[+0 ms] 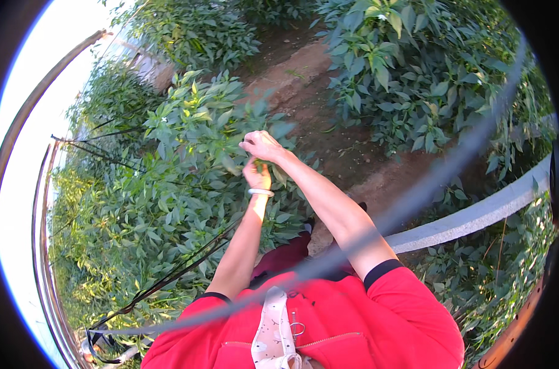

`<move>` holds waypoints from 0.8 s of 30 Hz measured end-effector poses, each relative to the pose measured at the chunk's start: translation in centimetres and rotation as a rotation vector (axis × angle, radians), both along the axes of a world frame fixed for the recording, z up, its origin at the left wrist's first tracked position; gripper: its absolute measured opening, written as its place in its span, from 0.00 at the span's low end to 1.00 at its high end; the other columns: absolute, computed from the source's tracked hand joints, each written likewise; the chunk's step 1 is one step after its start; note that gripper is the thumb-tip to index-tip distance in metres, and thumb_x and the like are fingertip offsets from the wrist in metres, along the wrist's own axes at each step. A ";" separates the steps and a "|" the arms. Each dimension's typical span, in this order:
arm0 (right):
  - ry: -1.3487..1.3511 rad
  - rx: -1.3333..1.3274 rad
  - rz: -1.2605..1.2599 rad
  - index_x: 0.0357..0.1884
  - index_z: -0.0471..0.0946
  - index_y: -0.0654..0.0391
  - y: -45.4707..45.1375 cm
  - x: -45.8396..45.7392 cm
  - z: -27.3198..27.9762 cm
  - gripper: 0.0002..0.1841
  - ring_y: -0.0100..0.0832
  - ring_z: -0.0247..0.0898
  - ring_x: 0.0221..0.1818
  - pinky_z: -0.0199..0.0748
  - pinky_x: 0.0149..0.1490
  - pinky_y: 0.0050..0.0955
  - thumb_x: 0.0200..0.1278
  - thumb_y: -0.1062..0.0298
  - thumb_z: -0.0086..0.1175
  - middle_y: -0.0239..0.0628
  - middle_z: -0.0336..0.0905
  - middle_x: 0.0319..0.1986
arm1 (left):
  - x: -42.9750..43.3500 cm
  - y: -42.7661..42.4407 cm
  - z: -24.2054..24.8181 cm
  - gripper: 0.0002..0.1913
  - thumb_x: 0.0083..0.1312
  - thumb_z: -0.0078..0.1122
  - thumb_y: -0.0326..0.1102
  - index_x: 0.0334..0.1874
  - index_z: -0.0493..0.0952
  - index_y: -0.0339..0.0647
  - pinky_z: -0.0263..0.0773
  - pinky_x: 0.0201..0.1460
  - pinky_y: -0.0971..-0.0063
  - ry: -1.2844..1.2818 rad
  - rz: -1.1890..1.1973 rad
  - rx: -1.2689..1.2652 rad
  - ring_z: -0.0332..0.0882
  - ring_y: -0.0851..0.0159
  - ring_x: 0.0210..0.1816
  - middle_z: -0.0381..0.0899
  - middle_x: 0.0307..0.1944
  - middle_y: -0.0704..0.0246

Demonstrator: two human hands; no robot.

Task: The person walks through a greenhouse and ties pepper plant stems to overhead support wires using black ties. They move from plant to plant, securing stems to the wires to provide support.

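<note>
Both of my hands meet at the edge of a leafy green plant [201,110], probably a pepper plant. My right hand [263,146] is bent at the wrist above the left one, its fingers curled and their tips pointing left. Just below it, my left hand [257,176] is raised with curled fingers, and a white bangle [261,192] circles its wrist. A bit of green foliage shows between the two hands. A thin dark strand seems to run through the leaves towards the right fingertips. Whatever the fingers grip is too small and hidden to tell.
A blurred grey cord [427,189] crosses close before me. Black cords [168,279] stretch along the left plants. A pale concrete post [473,223] lies slantwise at right. Bare soil [302,69] runs between the rows, with more bushes [413,78] at upper right.
</note>
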State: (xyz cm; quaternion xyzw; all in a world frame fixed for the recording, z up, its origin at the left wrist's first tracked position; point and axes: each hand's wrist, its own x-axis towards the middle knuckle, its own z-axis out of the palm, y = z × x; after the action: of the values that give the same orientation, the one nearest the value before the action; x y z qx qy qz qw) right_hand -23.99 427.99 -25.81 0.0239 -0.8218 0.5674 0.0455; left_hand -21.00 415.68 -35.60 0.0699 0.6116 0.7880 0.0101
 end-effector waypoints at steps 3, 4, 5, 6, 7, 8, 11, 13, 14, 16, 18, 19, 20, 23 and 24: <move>0.305 0.476 0.163 0.26 0.76 0.63 1.0 -0.3 -0.5 0.15 0.50 0.77 0.28 0.75 0.37 0.43 0.62 0.59 0.54 0.49 0.77 0.24 | -0.8 0.0 1.3 0.12 0.58 0.70 0.27 0.43 0.81 0.32 0.76 0.39 0.74 0.085 0.215 -0.036 0.77 0.71 0.36 0.81 0.37 0.70; 0.252 0.360 0.076 0.26 0.76 0.62 0.8 -0.3 -0.7 0.15 0.50 0.78 0.30 0.76 0.39 0.43 0.62 0.60 0.53 0.48 0.77 0.26 | -1.1 0.3 1.7 0.11 0.57 0.69 0.27 0.40 0.81 0.31 0.77 0.38 0.72 0.045 0.278 -0.016 0.77 0.69 0.34 0.81 0.35 0.69; 0.123 0.303 -0.010 0.26 0.76 0.61 0.1 -0.3 -0.8 0.14 0.49 0.78 0.32 0.78 0.40 0.43 0.63 0.61 0.52 0.47 0.77 0.27 | -1.5 0.4 2.0 0.10 0.57 0.69 0.26 0.38 0.81 0.30 0.77 0.38 0.71 0.094 0.290 0.010 0.77 0.67 0.32 0.82 0.33 0.68; 0.237 0.476 0.046 0.28 0.77 0.60 0.2 -0.2 -1.0 0.13 0.49 0.79 0.35 0.79 0.42 0.42 0.63 0.61 0.51 0.46 0.78 0.30 | -2.1 0.3 2.3 0.10 0.56 0.69 0.26 0.39 0.81 0.30 0.78 0.38 0.69 -0.066 0.305 -0.022 0.78 0.66 0.33 0.82 0.35 0.67; 0.320 0.495 -0.006 0.28 0.78 0.58 -0.2 0.3 -1.0 0.12 0.46 0.79 0.36 0.80 0.42 0.40 0.61 0.61 0.51 0.43 0.78 0.31 | -2.6 -0.1 2.3 0.10 0.56 0.68 0.25 0.40 0.80 0.31 0.78 0.38 0.68 -0.157 0.316 -0.102 0.79 0.64 0.35 0.82 0.37 0.65; 0.385 0.607 -0.050 0.26 0.78 0.54 -0.6 0.6 -0.9 0.10 0.41 0.76 0.36 0.77 0.42 0.37 0.58 0.61 0.52 0.38 0.77 0.29 | -3.1 -0.3 2.1 0.11 0.57 0.67 0.24 0.43 0.80 0.33 0.78 0.39 0.67 -0.147 0.274 0.067 0.79 0.66 0.37 0.82 0.39 0.66; 0.352 0.659 -0.164 0.23 0.78 0.50 -1.5 2.0 -0.4 0.08 0.35 0.70 0.39 0.72 0.41 0.34 0.55 0.59 0.55 0.33 0.75 0.28 | -5.7 -2.6 0.9 0.11 0.61 0.61 0.24 0.46 0.77 0.37 0.77 0.41 0.69 0.262 0.153 -0.697 0.79 0.67 0.42 0.80 0.43 0.66; 0.277 0.564 -0.123 0.24 0.78 0.52 -1.9 2.7 0.1 0.09 0.35 0.68 0.42 0.71 0.43 0.33 0.55 0.59 0.56 0.32 0.72 0.31 | -6.6 -3.3 -1.1 0.07 0.63 0.58 0.25 0.43 0.77 0.40 0.77 0.42 0.71 -0.089 0.069 0.060 0.78 0.67 0.42 0.79 0.41 0.68; 0.317 0.570 -0.123 0.24 0.78 0.52 -1.9 2.8 0.4 0.08 0.34 0.67 0.43 0.71 0.43 0.33 0.54 0.60 0.56 0.31 0.72 0.31 | -7.4 -4.1 -1.8 0.05 0.64 0.57 0.27 0.41 0.76 0.43 0.76 0.41 0.71 -0.145 -0.054 0.227 0.78 0.67 0.41 0.78 0.40 0.69; 0.374 0.555 -0.081 0.24 0.78 0.51 -2.1 3.0 0.7 0.07 0.34 0.67 0.44 0.70 0.45 0.33 0.52 0.60 0.56 0.30 0.71 0.31 | -8.3 -4.6 -3.7 0.04 0.68 0.53 0.34 0.39 0.76 0.44 0.76 0.40 0.73 -0.185 0.000 0.040 0.79 0.67 0.40 0.78 0.39 0.70; 0.412 0.607 -0.054 0.23 0.78 0.49 -2.3 2.7 0.8 0.05 0.32 0.66 0.45 0.68 0.46 0.32 0.48 0.60 0.57 0.28 0.71 0.32 | -9.3 -5.0 -4.6 0.03 0.68 0.54 0.34 0.40 0.76 0.47 0.77 0.43 0.74 -0.152 -0.113 -0.057 0.80 0.68 0.42 0.79 0.41 0.71; 0.428 0.639 -0.041 0.23 0.78 0.49 -2.5 2.6 0.7 0.05 0.31 0.65 0.47 0.65 0.49 0.32 0.47 0.61 0.57 0.27 0.70 0.34 | -9.7 -4.5 -4.7 0.04 0.66 0.56 0.31 0.41 0.76 0.47 0.78 0.46 0.73 -0.100 -0.174 -0.121 0.80 0.69 0.43 0.79 0.43 0.71; 0.466 0.633 -0.053 0.22 0.78 0.48 -2.5 2.2 0.7 0.06 0.31 0.64 0.48 0.65 0.50 0.35 0.45 0.58 0.58 0.28 0.70 0.34 | -9.5 -4.8 -4.2 0.02 0.69 0.53 0.34 0.40 0.75 0.51 0.77 0.47 0.74 -0.057 -0.204 -0.598 0.79 0.70 0.45 0.78 0.45 0.72; 0.541 0.684 -0.080 0.19 0.75 0.47 -2.9 0.7 0.5 0.07 0.31 0.61 0.54 0.62 0.52 0.45 0.43 0.56 0.58 0.29 0.71 0.38 | -8.5 -4.6 -1.0 0.13 0.71 0.50 0.39 0.54 0.75 0.44 0.73 0.56 0.69 -0.274 -0.517 0.343 0.76 0.69 0.55 0.76 0.55 0.69; 0.520 0.667 -0.094 0.17 0.74 0.48 -3.0 0.0 0.6 0.08 0.32 0.66 0.50 0.60 0.57 0.51 0.41 0.58 0.59 0.29 0.74 0.32 | -7.2 -4.9 0.3 0.15 0.70 0.52 0.38 0.54 0.74 0.39 0.72 0.57 0.68 -0.245 -0.430 0.269 0.75 0.66 0.56 0.76 0.54 0.67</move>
State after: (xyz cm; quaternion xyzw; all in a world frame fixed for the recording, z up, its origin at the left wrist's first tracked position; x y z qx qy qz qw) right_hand -24.02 425.03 -25.25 0.1421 -0.9217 0.2429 0.2669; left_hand -28.17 410.82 -35.30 0.1030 0.4670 0.8444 0.2416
